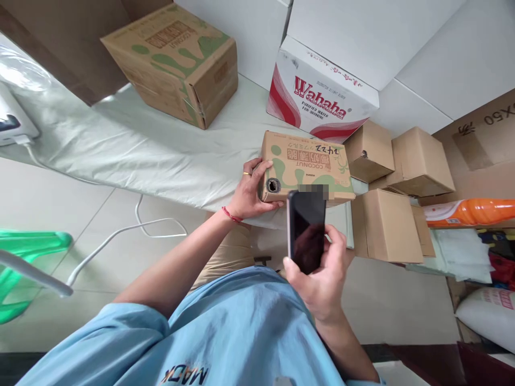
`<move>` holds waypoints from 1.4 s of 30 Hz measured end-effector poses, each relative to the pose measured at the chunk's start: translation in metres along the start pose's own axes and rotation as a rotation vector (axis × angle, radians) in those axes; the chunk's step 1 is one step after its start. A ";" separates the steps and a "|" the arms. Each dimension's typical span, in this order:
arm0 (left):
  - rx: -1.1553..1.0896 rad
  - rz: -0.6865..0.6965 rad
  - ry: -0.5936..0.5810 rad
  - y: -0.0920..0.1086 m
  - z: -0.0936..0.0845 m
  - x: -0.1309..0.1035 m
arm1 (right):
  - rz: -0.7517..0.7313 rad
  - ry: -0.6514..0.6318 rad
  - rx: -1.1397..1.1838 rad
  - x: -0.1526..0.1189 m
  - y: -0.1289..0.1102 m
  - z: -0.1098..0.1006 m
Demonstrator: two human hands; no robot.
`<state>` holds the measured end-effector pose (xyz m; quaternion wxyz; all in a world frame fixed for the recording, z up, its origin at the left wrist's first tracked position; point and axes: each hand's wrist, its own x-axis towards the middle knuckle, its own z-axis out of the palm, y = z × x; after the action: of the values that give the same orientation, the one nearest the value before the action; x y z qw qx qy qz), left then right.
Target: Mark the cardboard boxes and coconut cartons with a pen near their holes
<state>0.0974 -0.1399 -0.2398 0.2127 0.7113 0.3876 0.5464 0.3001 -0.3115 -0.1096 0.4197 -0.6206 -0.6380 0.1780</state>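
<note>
My left hand grips the left end of a brown cardboard box with green splashes, coconut lettering and a handwritten number. A dark, ragged-edged hole shows in the box's near left corner, beside my fingers. In my right hand is a smartphone, held upright with its dark screen towards me. The phone's top overlaps the near edge of the box, and a blurred patch covers part of that area. Fingers behind the phone are partly hidden.
Behind the box, a white and red Wahaha water carton stands against the wall. Another coconut carton sits back left. Several plain boxes and an orange bottle are at right. A green stool and white cable lie left.
</note>
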 end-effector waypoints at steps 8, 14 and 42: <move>-0.012 -0.047 0.013 0.005 0.002 -0.006 | -0.180 0.114 -0.042 0.021 -0.035 0.048; -0.010 -0.031 0.004 0.002 0.003 -0.008 | -0.182 0.099 -0.045 0.016 -0.037 0.051; 0.084 0.045 -0.010 0.005 -0.006 -0.001 | 0.625 -0.039 -0.632 0.060 0.147 -0.039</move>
<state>0.0930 -0.1449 -0.2346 0.1722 0.7309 0.3931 0.5307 0.4314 -0.2415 -0.1781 0.1232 -0.8781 -0.4505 0.1041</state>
